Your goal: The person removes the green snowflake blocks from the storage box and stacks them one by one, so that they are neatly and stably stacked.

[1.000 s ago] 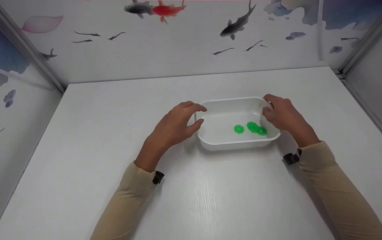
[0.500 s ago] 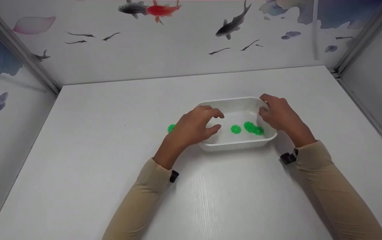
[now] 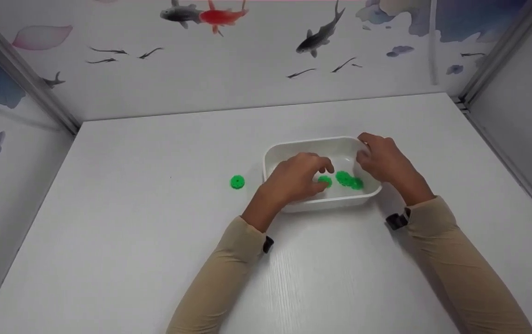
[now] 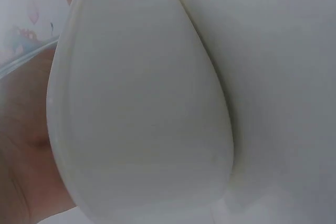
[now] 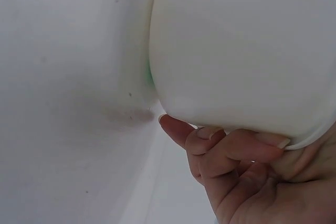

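Left hand (image 3: 296, 177) reached across into a white tub (image 3: 340, 200) on a bench (image 3: 154, 241), thumb and fingers curved but well parted, with nothing seen in their hold. A green disc (image 3: 325, 181) lay on the tub's floor at the gap between thumb and fingers; whether either touched it could not be told. At the tub's other end, the right hand (image 3: 386, 160) gripped the wall, its fingers bent against the outside.

Judging by the pose, the left hand was after that nearest disc. The low piece looked best pinched by opposite edges, fingertips coming down to the floor together, while a firm right grip kept the tub from sliding and the left wrist stayed clear of the rim.

Farther right in the tub, overlapping green discs (image 3: 344, 178) formed a cluster, at least two of them, too closely set to count surely. Outside, just left of the tub, a lone green disc (image 3: 237, 182) rested flat on the bench.
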The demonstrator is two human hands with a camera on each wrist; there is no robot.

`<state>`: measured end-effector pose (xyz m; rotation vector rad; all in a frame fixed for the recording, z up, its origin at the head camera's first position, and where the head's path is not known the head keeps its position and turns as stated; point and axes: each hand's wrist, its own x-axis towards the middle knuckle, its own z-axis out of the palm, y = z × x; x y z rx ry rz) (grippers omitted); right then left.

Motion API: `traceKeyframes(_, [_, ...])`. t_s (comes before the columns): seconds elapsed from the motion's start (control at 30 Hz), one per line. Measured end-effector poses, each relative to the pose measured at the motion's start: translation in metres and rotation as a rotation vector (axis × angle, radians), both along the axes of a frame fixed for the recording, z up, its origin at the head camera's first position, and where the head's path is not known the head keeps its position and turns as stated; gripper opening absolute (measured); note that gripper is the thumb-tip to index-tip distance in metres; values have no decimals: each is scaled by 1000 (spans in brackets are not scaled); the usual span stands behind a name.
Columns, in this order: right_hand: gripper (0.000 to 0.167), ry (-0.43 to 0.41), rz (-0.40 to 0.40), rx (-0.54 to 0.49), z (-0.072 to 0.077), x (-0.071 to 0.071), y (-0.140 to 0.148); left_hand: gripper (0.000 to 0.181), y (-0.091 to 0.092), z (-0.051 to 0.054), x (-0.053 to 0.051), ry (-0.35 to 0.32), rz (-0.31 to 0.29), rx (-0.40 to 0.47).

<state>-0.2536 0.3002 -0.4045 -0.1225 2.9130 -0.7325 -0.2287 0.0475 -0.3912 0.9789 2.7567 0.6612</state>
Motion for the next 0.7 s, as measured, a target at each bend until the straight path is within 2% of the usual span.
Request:
traceKeyframes(0.17, [40,14,2,12,0,0,-1,34,16,-5,-4,-20,10,-16])
traceKeyframes(0.43, [42,20,8,3,0,0,1,41,25,-17,-6,37,43,-82])
traceKeyframes(0.7, [43,-1,3,-12,3,1,-1,26,22,-18,-6,-37,83,-7])
